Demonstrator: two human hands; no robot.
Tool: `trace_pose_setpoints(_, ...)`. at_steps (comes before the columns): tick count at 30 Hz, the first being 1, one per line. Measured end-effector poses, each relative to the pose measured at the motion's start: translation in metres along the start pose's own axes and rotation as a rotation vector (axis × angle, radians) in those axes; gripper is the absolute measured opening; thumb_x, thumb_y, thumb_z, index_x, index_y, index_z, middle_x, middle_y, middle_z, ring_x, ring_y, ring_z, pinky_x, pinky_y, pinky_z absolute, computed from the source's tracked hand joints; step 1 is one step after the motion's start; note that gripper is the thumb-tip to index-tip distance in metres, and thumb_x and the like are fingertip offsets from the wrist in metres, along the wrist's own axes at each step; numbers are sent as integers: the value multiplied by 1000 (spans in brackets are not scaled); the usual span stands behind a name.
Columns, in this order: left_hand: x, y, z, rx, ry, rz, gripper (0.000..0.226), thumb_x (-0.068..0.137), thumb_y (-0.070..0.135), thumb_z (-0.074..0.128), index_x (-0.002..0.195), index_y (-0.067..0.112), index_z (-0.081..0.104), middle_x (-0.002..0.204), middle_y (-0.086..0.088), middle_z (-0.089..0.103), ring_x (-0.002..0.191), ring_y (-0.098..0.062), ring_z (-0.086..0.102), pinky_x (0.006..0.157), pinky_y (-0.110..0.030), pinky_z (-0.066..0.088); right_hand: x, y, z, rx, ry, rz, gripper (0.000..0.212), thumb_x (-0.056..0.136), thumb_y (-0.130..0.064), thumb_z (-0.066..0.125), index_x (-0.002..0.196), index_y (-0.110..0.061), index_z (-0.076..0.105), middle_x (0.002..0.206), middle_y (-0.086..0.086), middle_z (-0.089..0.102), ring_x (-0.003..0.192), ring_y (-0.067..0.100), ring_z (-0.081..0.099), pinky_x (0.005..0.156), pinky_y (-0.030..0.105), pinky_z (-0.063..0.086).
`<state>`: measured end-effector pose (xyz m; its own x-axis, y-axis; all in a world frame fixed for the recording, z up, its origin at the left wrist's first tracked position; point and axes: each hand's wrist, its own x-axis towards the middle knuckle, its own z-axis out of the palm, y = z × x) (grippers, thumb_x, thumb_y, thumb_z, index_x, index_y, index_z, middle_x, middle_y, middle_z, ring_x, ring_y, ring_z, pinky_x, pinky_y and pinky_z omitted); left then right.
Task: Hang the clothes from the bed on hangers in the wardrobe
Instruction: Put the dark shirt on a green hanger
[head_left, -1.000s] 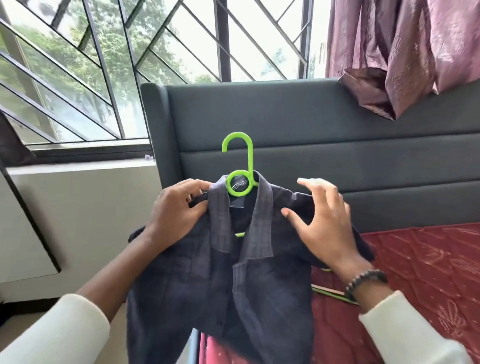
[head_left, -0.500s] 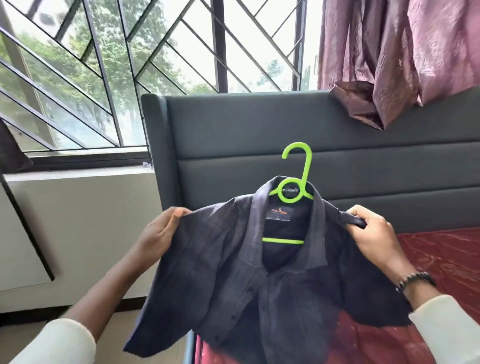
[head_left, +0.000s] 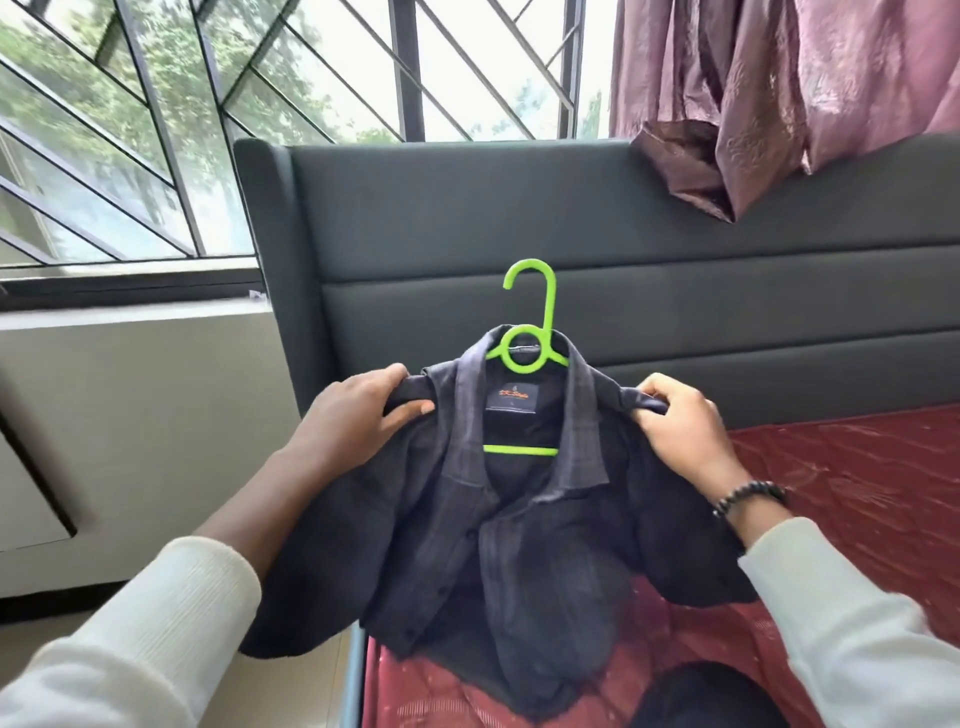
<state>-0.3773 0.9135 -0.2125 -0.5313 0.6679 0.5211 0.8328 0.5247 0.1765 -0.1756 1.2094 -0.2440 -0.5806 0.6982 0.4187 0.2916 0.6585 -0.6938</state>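
A dark grey-blue collared shirt (head_left: 498, 561) hangs on a lime green plastic hanger (head_left: 527, 358) in front of me, its collar open and an orange-lettered label showing inside. My left hand (head_left: 363, 415) grips the shirt's left shoulder, thumb underneath. My right hand (head_left: 680, 426) grips the right shoulder, fingers curled over the cloth. The hanger's hook stands free above the collar, and its arms are hidden inside the shirt. The shirt's lower part drapes down over the bed's edge.
A dark grey padded headboard (head_left: 675, 291) rises behind the shirt. The bed has a red patterned cover (head_left: 857, 493). A mauve curtain (head_left: 779, 88) hangs at the upper right, its end draped on the headboard. A barred window (head_left: 156, 130) and a pale wall are to the left.
Both hands went from the collar area out along the shoulders, spreading the shirt over the hanger. The left hand has now come back in to the left shoulder, and the hanger sits centred and upright.
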Motion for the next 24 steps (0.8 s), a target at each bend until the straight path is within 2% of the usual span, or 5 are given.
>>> trace_pose_setpoints(6, -3, -8, -10, -158, 102, -137, 41, 81, 65, 65, 82, 24, 60, 69, 9, 61, 71, -15, 57, 69, -36, 48, -1, -4, -12, 65, -95, -57, 8, 86, -22, 72, 80, -25, 69, 69, -6, 67, 70, 15, 59, 62, 27, 43)
trace_pose_setpoints(11, 4, -2, -60, -140, 223, -105, 44, 70, 71, 72, 85, 30, 67, 70, 11, 64, 70, -14, 58, 64, -33, 41, -4, -28, -55, 369, -430, -137, 14, 95, -26, 65, 106, -24, 74, 101, 6, 75, 92, 12, 66, 89, 36, 48)
trace_pose_setpoints(17, 28, 18, -121, -276, 3, -52, 37, 69, 61, 78, 75, 25, 71, 59, 3, 60, 53, -4, 47, 55, -27, 39, 9, -57, -94, 540, -576, -67, 29, 99, -29, 56, 117, -13, 73, 112, 11, 75, 101, 27, 71, 92, 41, 56)
trace_pose_setpoints(22, 70, -11, -52, -96, -74, -188, 47, 74, 70, 68, 84, 24, 70, 73, 6, 67, 75, -17, 62, 66, -32, 46, 66, -29, -31, 350, -517, -22, 23, 99, -33, 59, 103, -19, 77, 100, -1, 77, 86, 8, 70, 78, 21, 54)
trace_pose_setpoints(24, 83, -30, 4, -55, -128, -246, 50, 79, 71, 64, 93, 23, 69, 89, -1, 71, 90, -26, 64, 73, -34, 48, 89, 2, 14, 247, -468, -21, 23, 100, -33, 59, 93, -20, 76, 93, -6, 77, 82, 5, 66, 77, 23, 52)
